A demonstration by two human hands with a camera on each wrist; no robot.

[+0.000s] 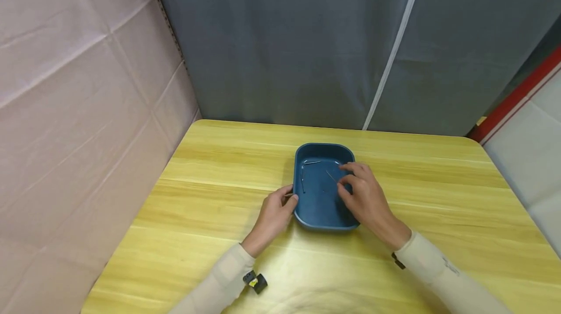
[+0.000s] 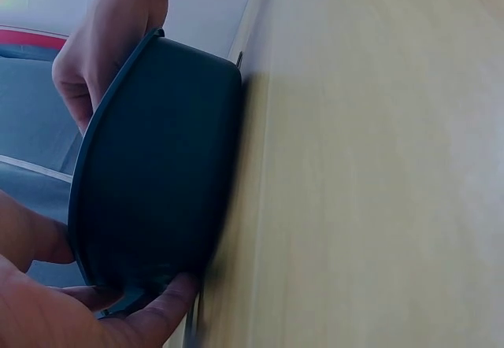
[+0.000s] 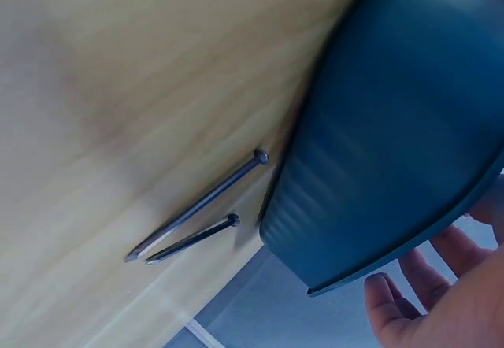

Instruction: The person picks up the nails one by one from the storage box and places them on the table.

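Observation:
A deep blue plastic tray (image 1: 326, 212) sits on the table. Several thin metal nails lie in it, one nail (image 1: 312, 162) along the far wall and another (image 1: 303, 185) along the left. My left hand (image 1: 273, 212) holds the tray's left side, one fingertip low on the wall in the left wrist view. Over the tray's right side, my right hand (image 1: 365, 194) pinches a thin nail (image 1: 330, 175) between thumb and forefinger. Beside the tray, the right wrist view has a longer nail (image 3: 201, 202) and a shorter nail (image 3: 193, 240) on the wood; the head view does not show these.
The wooden table (image 1: 210, 197) extends around the tray. A grey curtain (image 1: 285, 46) hangs behind its far edge, with a pale draped wall (image 1: 87, 109) on the left. A red strip (image 1: 517, 95) runs along the right side.

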